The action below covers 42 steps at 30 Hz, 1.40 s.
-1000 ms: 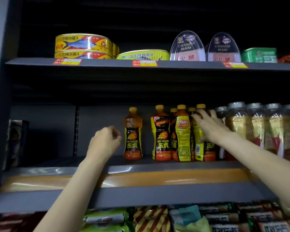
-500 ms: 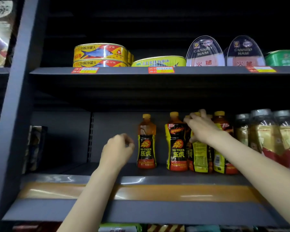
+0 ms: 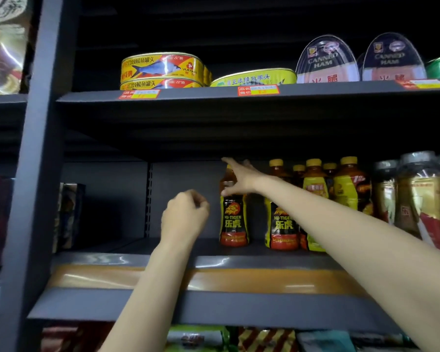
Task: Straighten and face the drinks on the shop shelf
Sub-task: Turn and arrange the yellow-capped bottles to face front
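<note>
Several Hi-Tiger drink bottles with yellow caps stand on the middle shelf (image 3: 214, 260). The leftmost bottle (image 3: 233, 219) stands apart, label facing front. A second black-label bottle (image 3: 281, 224) is to its right, then yellow-label bottles (image 3: 315, 189) packed close together. My right hand (image 3: 240, 179) reaches across to the leftmost bottle's neck, fingers spread and straight, thumb against its left shoulder. My left hand (image 3: 184, 214) hovers left of that bottle with fingers curled into a fist, holding nothing.
Clear jars with grey lids (image 3: 417, 194) crowd the shelf's right end. Fish tins (image 3: 163, 69) and canned ham (image 3: 327, 62) sit on the shelf above. A grey upright post (image 3: 36, 174) bounds the left, with boxes (image 3: 70, 214) beside it. Snack packs (image 3: 264, 339) fill the shelf below.
My right hand left the packed group of bottles and moved left to the leftmost bottle's neck, opening its fingers. The left hand stayed curled in about the same place.
</note>
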### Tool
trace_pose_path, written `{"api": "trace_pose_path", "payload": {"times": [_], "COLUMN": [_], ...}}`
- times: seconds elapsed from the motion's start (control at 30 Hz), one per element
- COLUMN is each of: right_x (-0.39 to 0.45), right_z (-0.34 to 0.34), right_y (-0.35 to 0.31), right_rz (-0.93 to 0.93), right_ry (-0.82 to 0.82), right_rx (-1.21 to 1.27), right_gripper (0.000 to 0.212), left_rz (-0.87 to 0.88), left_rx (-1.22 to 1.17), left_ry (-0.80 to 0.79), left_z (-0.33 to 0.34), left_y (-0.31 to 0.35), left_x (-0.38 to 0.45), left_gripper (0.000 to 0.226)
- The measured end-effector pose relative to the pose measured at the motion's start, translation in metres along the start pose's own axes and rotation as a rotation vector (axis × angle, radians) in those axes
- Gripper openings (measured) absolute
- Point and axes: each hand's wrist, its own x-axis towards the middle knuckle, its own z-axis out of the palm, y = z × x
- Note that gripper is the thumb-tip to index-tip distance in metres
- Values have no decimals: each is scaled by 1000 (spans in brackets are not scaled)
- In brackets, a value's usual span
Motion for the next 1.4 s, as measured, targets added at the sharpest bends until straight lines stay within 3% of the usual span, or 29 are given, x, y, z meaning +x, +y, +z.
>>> {"api": "trace_pose_path", "payload": {"times": [0.07, 0.13, 0.27, 0.37, 0.47, 0.57, 0.67, 0.73, 0.8, 0.87, 0.97, 1.07, 1.17, 1.23, 1.3, 1.4], "right_x": [13, 12, -37, -96, -142, -163, -176, -183, -190, -195, -206, -220, -245, -273, -307, -368], "right_z": [15, 21, 4, -13, -22, -33, -45, -50, -52, -53, -51, -54, -66, -81, -102, -136], "right_y": [-1, -5, -3, 15, 27, 30, 31, 32, 33, 36, 46, 66, 93, 114, 140, 192], "right_rz": [44, 47, -113, -249, -250, -254, -297, -304, -286, -246, -155, -82, -55, -24, 49, 259], "right_ry": [-18, 43, 199, 346, 462, 524, 573, 571, 529, 464, 334, 286, 341, 411, 485, 523], "right_rx": [47, 64, 78, 328, 689, 877, 1075, 1200, 1252, 1256, 1347, 1482, 1462, 1391, 1305, 1138], "right_gripper": [99, 88, 84, 93, 108, 116, 109, 100, 98, 97, 85, 72, 85, 77, 63, 63], "left_rz": [16, 22, 19, 57, 195, 364, 297, 257, 283, 354, 554, 739, 793, 796, 795, 760], "left_rx": [-2, 2, -21, -101, -254, -346, -569, -721, -819, -793, -551, -332, -333, -413, -502, -648], "left_ry": [-19, -25, -31, -37, -47, -313, -684, -748, -667, -461, -124, 48, 67, 25, -55, -243], "left_z": [0, 0, 1, 0, -4, -12, -25, -30, -33, -33, -29, -18, 3, 19, 36, 63], "left_y": [-1, -2, -2, 1, 14, 35, 46, 44, 47, 48, 48, 62, 88, 113, 148, 215], "left_x": [0, 0, 2, 0, -1, -10, -30, -41, -52, -60, -69, -86, -111, -131, -155, -200], "left_gripper": [15, 15, 17, 16, 15, 25, 45, 55, 52, 54, 59, 63, 59, 54, 52, 48]}}
